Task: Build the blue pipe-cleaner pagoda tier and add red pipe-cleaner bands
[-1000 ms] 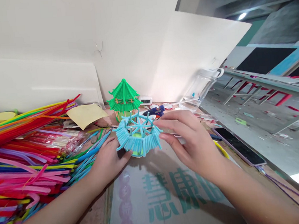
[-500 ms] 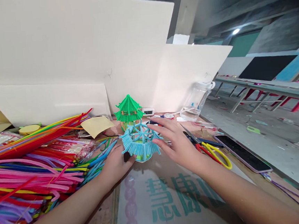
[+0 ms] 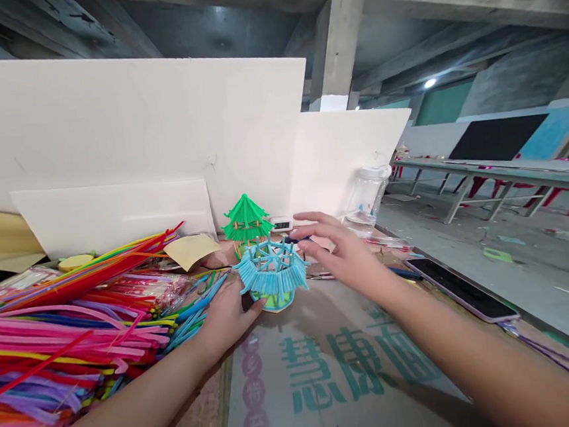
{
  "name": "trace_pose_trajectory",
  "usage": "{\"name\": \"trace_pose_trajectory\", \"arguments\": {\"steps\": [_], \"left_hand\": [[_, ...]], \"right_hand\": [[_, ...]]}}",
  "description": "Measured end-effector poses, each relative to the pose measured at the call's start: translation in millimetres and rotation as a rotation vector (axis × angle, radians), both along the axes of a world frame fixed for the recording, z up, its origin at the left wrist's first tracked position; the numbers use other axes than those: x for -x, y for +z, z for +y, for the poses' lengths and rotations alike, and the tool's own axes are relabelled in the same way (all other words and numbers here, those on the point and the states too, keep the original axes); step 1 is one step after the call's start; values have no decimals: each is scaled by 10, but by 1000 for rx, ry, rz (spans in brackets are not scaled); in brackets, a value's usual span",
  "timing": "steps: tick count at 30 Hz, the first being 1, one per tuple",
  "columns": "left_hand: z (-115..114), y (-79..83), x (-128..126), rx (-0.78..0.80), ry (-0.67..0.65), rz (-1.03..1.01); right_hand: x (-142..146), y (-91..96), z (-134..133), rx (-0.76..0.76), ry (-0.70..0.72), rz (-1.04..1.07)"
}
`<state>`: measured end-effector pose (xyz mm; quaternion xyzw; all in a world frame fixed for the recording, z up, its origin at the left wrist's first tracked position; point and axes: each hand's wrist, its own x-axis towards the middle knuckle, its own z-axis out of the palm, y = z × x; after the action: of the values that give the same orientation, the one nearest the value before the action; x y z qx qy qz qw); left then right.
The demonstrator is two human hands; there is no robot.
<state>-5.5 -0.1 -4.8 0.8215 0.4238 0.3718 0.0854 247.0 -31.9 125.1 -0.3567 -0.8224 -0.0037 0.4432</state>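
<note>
A small model pavilion (image 3: 273, 277) made of light-blue pipe cleaners stands upright on a green base, its ring-shaped roof open to spokes at the top. My left hand (image 3: 230, 308) grips its left side low down, the thumb along the base's edge and the other fingers partly hidden behind. To the right of the model, my right hand (image 3: 345, 251) is raised with fingers apart, holding nothing. Directly behind stands a green pointed roof (image 3: 246, 218) on a second small model, whose lower part is mostly covered by the blue one.
Piles of colourful pipe cleaners (image 3: 66, 339) fill the left side. A printed cardboard sheet (image 3: 292, 419) lies in front. At right is a phone (image 3: 463, 289); behind are a clear jar (image 3: 370, 196), a small digital clock (image 3: 281, 225) and white boards (image 3: 131, 120).
My right hand has lifted slightly away from the blue model's roof, to the right. The view has tilted up, and the scissors are now hidden behind my right arm.
</note>
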Motion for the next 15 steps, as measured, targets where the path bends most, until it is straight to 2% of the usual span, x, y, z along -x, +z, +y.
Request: {"name": "trace_pose_trajectory", "arguments": {"steps": [4,8,12,15], "left_hand": [[5,-16,0,7,-13,-5],[3,-16,-9,-5,-11,-19],[-16,-5,-18,-17,0,-36],[-20,-11,-20,-23,4,-60]], "right_hand": [[-13,274,-126,-46,-41,30],[198,462,-135,-99,7,-16],[426,579,-19,-21,48,6],[466,593,30,48,56,-52]]}}
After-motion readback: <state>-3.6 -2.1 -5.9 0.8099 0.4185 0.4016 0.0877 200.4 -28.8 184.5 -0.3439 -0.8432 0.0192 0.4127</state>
